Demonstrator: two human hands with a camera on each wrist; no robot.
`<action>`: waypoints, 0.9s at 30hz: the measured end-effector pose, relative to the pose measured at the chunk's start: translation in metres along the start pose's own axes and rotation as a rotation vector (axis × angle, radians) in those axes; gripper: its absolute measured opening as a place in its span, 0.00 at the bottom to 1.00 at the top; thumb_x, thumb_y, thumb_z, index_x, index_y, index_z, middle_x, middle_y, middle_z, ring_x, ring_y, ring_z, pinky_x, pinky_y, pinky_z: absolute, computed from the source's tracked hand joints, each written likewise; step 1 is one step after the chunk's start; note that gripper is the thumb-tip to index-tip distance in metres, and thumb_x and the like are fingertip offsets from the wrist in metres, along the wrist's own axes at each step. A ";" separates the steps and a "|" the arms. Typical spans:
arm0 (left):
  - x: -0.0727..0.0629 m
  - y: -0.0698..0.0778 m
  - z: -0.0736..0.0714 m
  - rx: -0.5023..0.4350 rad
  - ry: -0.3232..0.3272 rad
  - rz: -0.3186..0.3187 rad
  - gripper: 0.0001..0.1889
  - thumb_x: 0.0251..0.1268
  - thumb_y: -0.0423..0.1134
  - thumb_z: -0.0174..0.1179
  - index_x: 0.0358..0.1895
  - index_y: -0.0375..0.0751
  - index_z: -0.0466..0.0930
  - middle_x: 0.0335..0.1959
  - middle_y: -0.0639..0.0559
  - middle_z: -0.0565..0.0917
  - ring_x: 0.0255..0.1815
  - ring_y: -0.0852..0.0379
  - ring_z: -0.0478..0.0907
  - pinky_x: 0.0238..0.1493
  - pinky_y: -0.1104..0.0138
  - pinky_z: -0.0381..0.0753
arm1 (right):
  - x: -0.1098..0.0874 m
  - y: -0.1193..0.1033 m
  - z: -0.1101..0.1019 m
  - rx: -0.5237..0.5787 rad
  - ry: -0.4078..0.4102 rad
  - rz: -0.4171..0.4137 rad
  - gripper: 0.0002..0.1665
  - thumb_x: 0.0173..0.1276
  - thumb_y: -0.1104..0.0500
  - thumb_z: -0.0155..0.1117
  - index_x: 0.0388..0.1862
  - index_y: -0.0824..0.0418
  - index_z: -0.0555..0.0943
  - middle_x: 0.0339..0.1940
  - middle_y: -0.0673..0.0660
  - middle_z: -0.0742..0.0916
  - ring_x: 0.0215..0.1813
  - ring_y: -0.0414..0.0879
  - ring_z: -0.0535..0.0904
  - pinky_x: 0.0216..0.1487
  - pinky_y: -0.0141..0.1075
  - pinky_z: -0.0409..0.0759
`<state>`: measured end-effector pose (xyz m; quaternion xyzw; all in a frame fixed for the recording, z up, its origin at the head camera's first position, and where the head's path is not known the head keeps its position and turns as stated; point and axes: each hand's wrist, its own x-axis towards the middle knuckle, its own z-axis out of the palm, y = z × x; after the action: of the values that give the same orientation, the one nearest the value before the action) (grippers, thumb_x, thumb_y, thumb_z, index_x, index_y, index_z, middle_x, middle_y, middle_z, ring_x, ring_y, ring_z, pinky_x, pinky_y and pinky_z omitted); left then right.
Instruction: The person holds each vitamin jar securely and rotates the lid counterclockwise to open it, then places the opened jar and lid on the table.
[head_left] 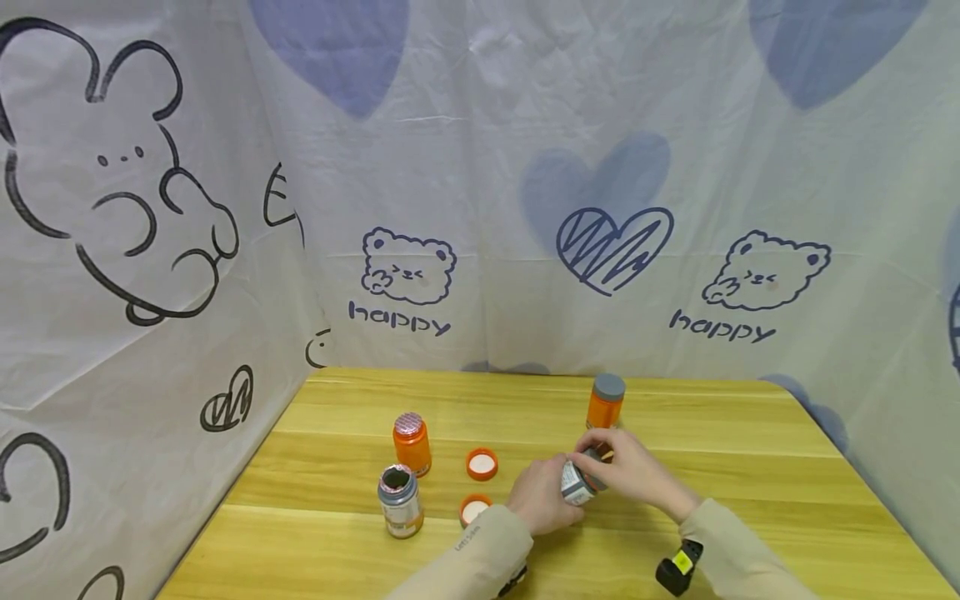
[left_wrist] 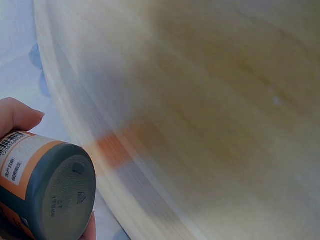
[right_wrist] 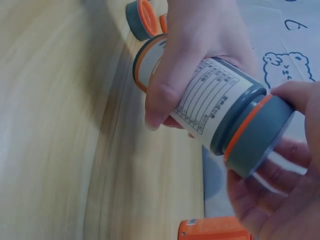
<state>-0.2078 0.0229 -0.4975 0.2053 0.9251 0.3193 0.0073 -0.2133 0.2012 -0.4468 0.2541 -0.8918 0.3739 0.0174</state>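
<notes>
My left hand (head_left: 543, 497) grips the body of a grey bottle (head_left: 576, 485) with a white printed label, held tilted above the table. Round its grey cap (right_wrist: 265, 132), which has an orange ring, the fingers and thumb of my right hand (head_left: 633, 468) are curled. The cap sits on the bottle's neck. In the left wrist view the bottle's grey base (left_wrist: 69, 195) faces the camera. Just behind the hands stands an orange bottle (head_left: 602, 410) with a grey cap.
On the left, an orange bottle (head_left: 412, 450) with a foil-covered top stands behind an uncapped grey bottle (head_left: 401, 510). Two loose caps (head_left: 482, 464), orange-rimmed with white insides, lie between those bottles and my left hand. A printed cloth (head_left: 495, 192) hangs behind the wooden table (head_left: 750, 467).
</notes>
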 end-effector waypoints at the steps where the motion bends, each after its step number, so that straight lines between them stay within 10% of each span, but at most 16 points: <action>1: 0.000 0.000 0.000 0.004 0.005 0.005 0.31 0.42 0.38 0.79 0.55 0.43 0.78 0.36 0.55 0.84 0.32 0.64 0.77 0.34 0.71 0.76 | 0.000 0.000 0.000 -0.007 0.005 0.012 0.12 0.72 0.49 0.64 0.41 0.56 0.84 0.38 0.52 0.87 0.39 0.40 0.80 0.39 0.31 0.80; 12: -0.002 0.002 0.000 0.044 0.015 0.006 0.29 0.41 0.39 0.80 0.51 0.44 0.79 0.35 0.55 0.84 0.31 0.63 0.77 0.34 0.71 0.76 | -0.004 -0.007 -0.001 0.044 -0.109 0.378 0.26 0.70 0.38 0.61 0.43 0.61 0.82 0.30 0.55 0.85 0.23 0.48 0.80 0.26 0.42 0.81; 27: -0.002 0.002 0.000 0.054 0.000 -0.003 0.26 0.43 0.40 0.80 0.47 0.45 0.78 0.34 0.56 0.82 0.31 0.63 0.76 0.33 0.71 0.76 | -0.005 -0.008 -0.003 0.088 -0.137 0.345 0.23 0.71 0.40 0.61 0.37 0.60 0.80 0.25 0.54 0.84 0.18 0.44 0.78 0.24 0.44 0.82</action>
<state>-0.2054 0.0240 -0.4967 0.2042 0.9337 0.2940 0.0022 -0.2061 0.2004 -0.4402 0.1227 -0.9040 0.3918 -0.1188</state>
